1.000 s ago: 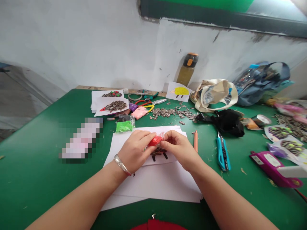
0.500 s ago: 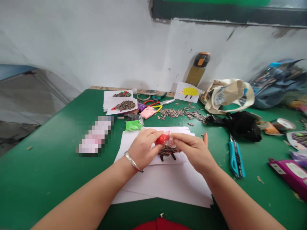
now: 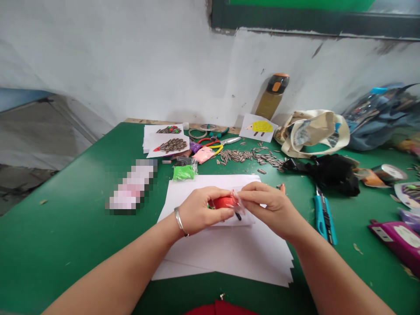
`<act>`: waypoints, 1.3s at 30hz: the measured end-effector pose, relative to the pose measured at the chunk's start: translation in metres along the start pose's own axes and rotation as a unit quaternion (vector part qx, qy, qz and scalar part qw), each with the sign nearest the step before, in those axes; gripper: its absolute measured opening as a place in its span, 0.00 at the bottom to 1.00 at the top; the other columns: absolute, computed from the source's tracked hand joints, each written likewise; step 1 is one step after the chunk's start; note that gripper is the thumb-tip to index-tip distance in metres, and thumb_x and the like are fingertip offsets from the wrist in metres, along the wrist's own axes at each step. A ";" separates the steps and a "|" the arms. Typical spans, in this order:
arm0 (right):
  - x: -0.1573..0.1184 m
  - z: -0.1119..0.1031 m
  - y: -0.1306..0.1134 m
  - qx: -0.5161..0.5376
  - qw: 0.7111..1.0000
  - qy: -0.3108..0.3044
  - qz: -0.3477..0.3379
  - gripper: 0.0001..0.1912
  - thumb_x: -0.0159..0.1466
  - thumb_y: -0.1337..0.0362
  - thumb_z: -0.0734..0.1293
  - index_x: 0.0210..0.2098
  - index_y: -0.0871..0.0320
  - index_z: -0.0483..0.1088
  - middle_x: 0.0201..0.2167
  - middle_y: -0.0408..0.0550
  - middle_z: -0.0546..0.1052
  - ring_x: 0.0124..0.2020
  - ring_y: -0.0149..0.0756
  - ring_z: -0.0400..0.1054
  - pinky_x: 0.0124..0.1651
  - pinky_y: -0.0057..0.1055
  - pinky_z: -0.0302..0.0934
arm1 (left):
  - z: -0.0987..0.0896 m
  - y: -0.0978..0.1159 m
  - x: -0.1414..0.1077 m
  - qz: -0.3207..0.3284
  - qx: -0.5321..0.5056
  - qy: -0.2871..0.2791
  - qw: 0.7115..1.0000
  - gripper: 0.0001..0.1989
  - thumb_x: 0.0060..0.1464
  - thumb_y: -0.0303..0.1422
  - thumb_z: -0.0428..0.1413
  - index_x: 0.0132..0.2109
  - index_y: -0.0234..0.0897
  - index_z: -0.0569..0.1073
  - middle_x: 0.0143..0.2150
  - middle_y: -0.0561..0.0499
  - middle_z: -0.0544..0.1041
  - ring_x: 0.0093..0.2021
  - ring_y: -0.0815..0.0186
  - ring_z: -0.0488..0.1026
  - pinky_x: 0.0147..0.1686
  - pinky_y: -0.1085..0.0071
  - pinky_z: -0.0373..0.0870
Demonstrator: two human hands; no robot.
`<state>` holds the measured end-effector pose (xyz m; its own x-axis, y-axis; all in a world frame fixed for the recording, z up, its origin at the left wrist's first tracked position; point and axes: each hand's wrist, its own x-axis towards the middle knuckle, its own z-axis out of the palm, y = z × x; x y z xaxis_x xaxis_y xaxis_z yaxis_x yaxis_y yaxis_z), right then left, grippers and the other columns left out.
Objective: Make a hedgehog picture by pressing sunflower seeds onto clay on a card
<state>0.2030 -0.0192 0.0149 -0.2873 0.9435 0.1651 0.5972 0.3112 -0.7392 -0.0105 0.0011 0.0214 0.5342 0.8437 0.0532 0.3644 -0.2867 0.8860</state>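
Note:
My left hand [image 3: 204,209], with a silver bracelet on its wrist, grips a small clear bag of red modelling clay [image 3: 225,202] between thumb and fingers. The fingers of my right hand [image 3: 267,203] pinch the bag's clear plastic edge at its right side. Below both hands lies a smaller sheet of paper [image 3: 226,222] on a stack of white paper [image 3: 226,253]. A black mark on that sheet shows under the bag; my hands and the bag hide most of the rest.
Behind are a green clay bag [image 3: 183,172], a pink clay bag [image 3: 203,154], scissors [image 3: 229,141], sunflower seeds [image 3: 238,155] and seed hedgehog pictures [image 3: 172,145]. Rightward lie a blue utility knife [image 3: 324,218], a black cloth item [image 3: 337,175], a cream bag [image 3: 315,133] and a purple packet [image 3: 395,243].
Both hands have come down slightly with the red clay bag, which now hides the seeds on the sheet beneath. The camera view has shifted a little.

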 end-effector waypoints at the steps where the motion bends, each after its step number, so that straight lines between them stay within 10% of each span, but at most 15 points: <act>1: 0.000 0.000 -0.001 -0.002 1.000 -0.004 -0.010 0.12 0.65 0.60 0.62 0.40 0.40 0.78 0.39 0.45 0.78 0.43 0.41 0.71 0.49 0.47 0.64 | 0.000 0.001 0.000 -0.015 -0.016 -0.015 1.000 0.16 0.49 0.32 0.61 0.47 0.39 0.78 0.40 0.50 0.79 0.37 0.65 0.75 0.40 0.70 0.72; 16: 0.001 0.005 -0.010 0.018 0.998 -0.044 -0.042 0.06 0.62 0.66 0.65 0.34 0.51 0.75 0.31 0.43 0.73 0.33 0.31 0.68 0.38 0.28 0.62 | 0.001 0.002 0.001 -0.104 -0.130 -0.095 0.981 0.10 0.49 0.35 0.59 0.37 0.34 0.78 0.29 0.54 0.73 0.30 0.69 0.68 0.31 0.75 0.66; 32: -0.001 0.019 -0.017 -0.030 0.996 0.075 -0.032 0.07 0.60 0.67 0.63 0.26 0.53 0.66 0.29 0.44 0.71 0.29 0.31 0.65 0.34 0.28 0.60 | 0.004 0.006 0.004 -0.106 -0.172 -0.044 0.978 0.12 0.53 0.39 0.57 0.32 0.33 0.76 0.23 0.53 0.71 0.25 0.71 0.67 0.28 0.74 0.65; 39: 0.004 0.014 -0.014 0.213 0.970 0.079 0.091 0.04 0.59 0.63 0.65 0.28 0.54 0.68 0.24 0.42 0.72 0.27 0.31 0.66 0.31 0.29 0.62 | 0.001 0.008 0.005 -0.105 -0.202 -0.017 0.974 0.14 0.52 0.41 0.59 0.34 0.32 0.77 0.23 0.53 0.72 0.23 0.71 0.66 0.26 0.74 0.65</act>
<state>0.1826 -0.0215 0.0169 -0.0674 0.9945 0.0803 0.2546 0.0949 -0.9624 -0.0045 0.0025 0.0288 0.5076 0.8470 -0.1576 0.1428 0.0977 0.9849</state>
